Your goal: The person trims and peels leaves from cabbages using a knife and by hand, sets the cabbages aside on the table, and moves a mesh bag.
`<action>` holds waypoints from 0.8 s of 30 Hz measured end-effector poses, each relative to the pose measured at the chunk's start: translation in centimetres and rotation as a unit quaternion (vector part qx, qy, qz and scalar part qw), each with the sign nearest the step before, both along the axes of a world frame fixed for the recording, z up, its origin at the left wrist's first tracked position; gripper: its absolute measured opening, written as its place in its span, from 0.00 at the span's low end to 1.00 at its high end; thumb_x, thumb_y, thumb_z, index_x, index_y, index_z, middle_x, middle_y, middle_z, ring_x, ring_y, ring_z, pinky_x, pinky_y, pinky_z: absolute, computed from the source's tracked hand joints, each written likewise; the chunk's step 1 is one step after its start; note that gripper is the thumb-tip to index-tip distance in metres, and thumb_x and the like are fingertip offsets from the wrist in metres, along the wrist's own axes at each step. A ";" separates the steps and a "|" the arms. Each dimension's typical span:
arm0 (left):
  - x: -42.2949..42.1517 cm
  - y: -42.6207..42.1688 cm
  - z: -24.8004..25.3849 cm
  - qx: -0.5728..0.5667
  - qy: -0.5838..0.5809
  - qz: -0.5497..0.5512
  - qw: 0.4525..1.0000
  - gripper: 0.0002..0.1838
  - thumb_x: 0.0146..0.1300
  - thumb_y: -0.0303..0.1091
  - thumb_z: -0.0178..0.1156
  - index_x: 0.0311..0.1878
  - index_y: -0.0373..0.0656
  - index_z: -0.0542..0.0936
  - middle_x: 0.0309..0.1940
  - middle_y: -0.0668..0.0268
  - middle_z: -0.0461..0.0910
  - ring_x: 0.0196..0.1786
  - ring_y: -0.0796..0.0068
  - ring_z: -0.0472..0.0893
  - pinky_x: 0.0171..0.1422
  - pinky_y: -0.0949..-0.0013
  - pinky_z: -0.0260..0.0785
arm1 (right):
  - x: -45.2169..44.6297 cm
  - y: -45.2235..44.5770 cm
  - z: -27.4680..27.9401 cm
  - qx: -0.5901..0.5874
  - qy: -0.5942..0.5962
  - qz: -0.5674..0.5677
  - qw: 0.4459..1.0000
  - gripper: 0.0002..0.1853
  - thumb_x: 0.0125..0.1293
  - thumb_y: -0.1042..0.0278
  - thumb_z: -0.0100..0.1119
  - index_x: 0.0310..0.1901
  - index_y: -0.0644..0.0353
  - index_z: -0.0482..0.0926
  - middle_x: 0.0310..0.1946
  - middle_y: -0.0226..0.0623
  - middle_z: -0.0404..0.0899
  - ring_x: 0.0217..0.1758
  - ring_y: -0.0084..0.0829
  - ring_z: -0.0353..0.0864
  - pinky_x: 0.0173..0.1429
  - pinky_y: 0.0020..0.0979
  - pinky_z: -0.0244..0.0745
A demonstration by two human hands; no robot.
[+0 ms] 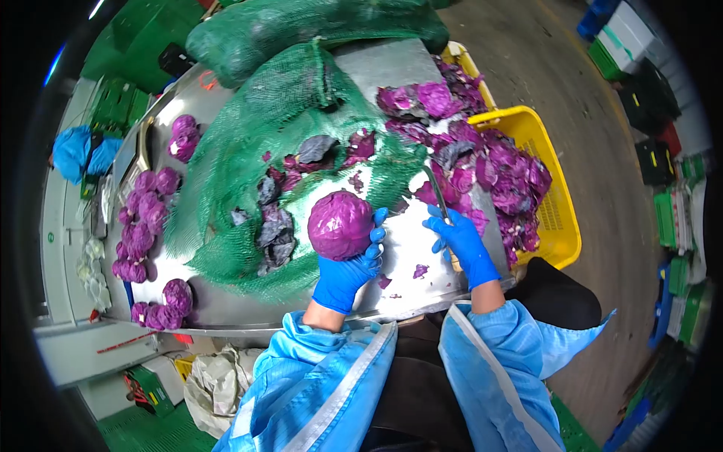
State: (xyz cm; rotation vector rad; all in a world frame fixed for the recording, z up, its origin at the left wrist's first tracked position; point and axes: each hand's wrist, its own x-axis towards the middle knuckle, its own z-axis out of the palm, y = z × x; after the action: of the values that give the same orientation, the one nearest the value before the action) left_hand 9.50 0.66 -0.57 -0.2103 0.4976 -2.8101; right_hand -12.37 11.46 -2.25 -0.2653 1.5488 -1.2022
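A round red cabbage (pixel 340 224) rests in my left hand (pixel 348 273), whose blue-gloved fingers curl around its right side and underneath. My right hand (pixel 461 242), also gloved in blue, is closed on a knife (pixel 437 188) with its blade pointing up and away from me. The knife's handle is mostly hidden by the fingers. Both hands are over the metal table (pixel 399 290), apart from each other. Beyond the cabbage lies a green mesh bag (pixel 248 143) spread on the table, with dark loose leaves (pixel 277 237) on it.
Several cabbages (pixel 143 215) line the table's left side. A yellow crate (pixel 561 196) full of purple leaves (pixel 512 177) stands at the right edge. Filled green mesh sacks (pixel 301 34) lie at the back. A white sack (pixel 218 388) is on the floor at lower left.
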 end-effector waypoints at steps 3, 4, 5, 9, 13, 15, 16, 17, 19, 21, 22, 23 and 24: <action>3.2 -1.4 1.0 -0.013 -0.074 0.059 0.995 0.40 0.67 0.59 0.47 0.72 0.36 0.61 0.51 0.46 0.78 0.43 0.47 0.82 0.47 0.55 0.79 | -2.7 -0.6 -5.9 0.045 0.015 -0.095 0.994 0.23 0.64 0.64 0.64 0.61 0.50 0.73 0.34 0.30 0.78 0.19 0.24 0.77 0.14 0.26 0.64; 5.2 -2.3 1.9 -0.047 -0.112 0.082 0.989 0.39 0.66 0.60 0.48 0.70 0.37 0.65 0.50 0.50 0.79 0.40 0.53 0.82 0.45 0.58 0.79 | -3.4 -0.6 -5.4 0.011 0.035 -0.172 0.984 0.25 0.64 0.64 0.64 0.62 0.52 0.71 0.32 0.30 0.78 0.19 0.24 0.76 0.14 0.27 0.66; 7.9 -3.8 1.7 -0.044 -0.143 0.121 0.981 0.39 0.66 0.60 0.48 0.69 0.38 0.66 0.49 0.52 0.80 0.39 0.56 0.82 0.45 0.59 0.78 | -5.4 -0.7 -6.2 0.003 0.090 -0.176 0.980 0.25 0.65 0.64 0.62 0.63 0.53 0.71 0.32 0.30 0.79 0.18 0.24 0.75 0.15 0.26 0.67; 16.8 -8.3 2.2 0.003 -0.209 0.299 0.931 0.37 0.62 0.61 0.51 0.67 0.43 0.70 0.55 0.53 0.80 0.40 0.60 0.82 0.41 0.63 0.78 | -6.9 -0.9 -4.5 -0.082 0.116 -0.235 0.962 0.18 0.70 0.68 0.54 0.60 0.58 0.75 0.38 0.36 0.85 0.15 0.17 0.69 0.15 0.20 0.63; 24.9 -12.9 1.9 0.033 -0.355 0.505 0.786 0.37 0.61 0.64 0.52 0.65 0.46 0.70 0.60 0.50 0.75 0.51 0.50 0.80 0.48 0.53 0.78 | -4.5 -1.5 -4.1 -0.088 0.109 -0.110 0.984 0.18 0.71 0.69 0.53 0.60 0.63 0.74 0.39 0.42 0.84 0.14 0.18 0.70 0.14 0.21 0.63; 29.6 -15.0 1.2 0.085 -0.377 0.593 0.706 0.37 0.61 0.65 0.51 0.65 0.48 0.70 0.62 0.51 0.72 0.57 0.45 0.78 0.55 0.44 0.78 | -3.8 -1.6 -4.3 -0.055 0.106 -0.049 0.992 0.18 0.71 0.70 0.53 0.61 0.64 0.73 0.39 0.43 0.84 0.14 0.19 0.72 0.14 0.21 0.64; 33.0 -16.2 -0.6 0.086 -0.383 0.629 0.671 0.36 0.63 0.65 0.51 0.66 0.49 0.70 0.63 0.53 0.72 0.59 0.44 0.76 0.57 0.41 0.76 | -3.7 -1.6 -4.7 -0.058 0.107 -0.046 0.991 0.18 0.71 0.70 0.53 0.61 0.64 0.73 0.39 0.43 0.84 0.14 0.19 0.72 0.14 0.21 0.64; 36.5 -17.4 -2.4 0.088 -0.387 0.664 0.633 0.36 0.64 0.65 0.50 0.66 0.49 0.69 0.64 0.54 0.71 0.60 0.44 0.75 0.59 0.38 0.74 | -3.7 -1.5 -5.4 -0.055 0.099 -0.059 0.992 0.19 0.71 0.70 0.53 0.61 0.64 0.73 0.39 0.44 0.84 0.14 0.19 0.72 0.14 0.21 0.65; 41.5 -18.7 -4.6 0.100 -0.339 0.711 0.608 0.40 0.64 0.66 0.50 0.69 0.45 0.66 0.67 0.53 0.68 0.65 0.44 0.70 0.66 0.42 0.68 | -3.8 -1.1 -6.5 -0.065 0.084 -0.081 0.991 0.19 0.71 0.68 0.54 0.61 0.63 0.73 0.39 0.43 0.85 0.14 0.20 0.72 0.15 0.22 0.67; 43.2 -19.3 -4.2 0.056 -0.322 0.711 0.623 0.44 0.64 0.67 0.50 0.72 0.41 0.62 0.71 0.51 0.64 0.70 0.44 0.66 0.73 0.45 0.61 | -3.2 -0.6 -7.4 -0.066 0.063 -0.096 0.991 0.19 0.71 0.67 0.55 0.61 0.62 0.73 0.39 0.43 0.85 0.14 0.20 0.72 0.15 0.22 0.67; 41.3 -19.8 -2.6 0.006 -0.366 0.690 0.624 0.43 0.65 0.65 0.50 0.72 0.39 0.62 0.71 0.50 0.64 0.71 0.45 0.66 0.74 0.48 0.61 | -2.9 -0.7 -7.4 -0.067 0.039 -0.100 0.992 0.19 0.71 0.66 0.56 0.60 0.62 0.74 0.39 0.42 0.85 0.14 0.19 0.72 0.15 0.22 0.67; 39.4 -20.2 -1.0 -0.044 -0.409 0.668 0.620 0.43 0.66 0.63 0.50 0.72 0.37 0.62 0.72 0.50 0.64 0.71 0.46 0.66 0.75 0.51 0.60 | -2.6 -0.9 -7.2 -0.043 0.027 -0.103 0.993 0.18 0.71 0.65 0.57 0.59 0.61 0.75 0.38 0.40 0.85 0.14 0.19 0.72 0.15 0.21 0.66; 34.9 -20.1 2.4 -0.085 -0.477 0.636 0.600 0.41 0.68 0.61 0.49 0.71 0.36 0.63 0.72 0.49 0.64 0.72 0.47 0.66 0.74 0.54 0.61 | -1.5 -0.9 -6.3 -0.045 0.034 -0.123 0.991 0.16 0.71 0.65 0.57 0.57 0.61 0.75 0.37 0.40 0.85 0.14 0.18 0.71 0.15 0.21 0.65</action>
State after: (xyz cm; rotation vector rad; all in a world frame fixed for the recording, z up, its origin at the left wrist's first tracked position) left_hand 44.43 -19.41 1.85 0.6467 -0.2000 -1.1771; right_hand -13.89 10.52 -8.51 -0.1782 1.6231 -1.4708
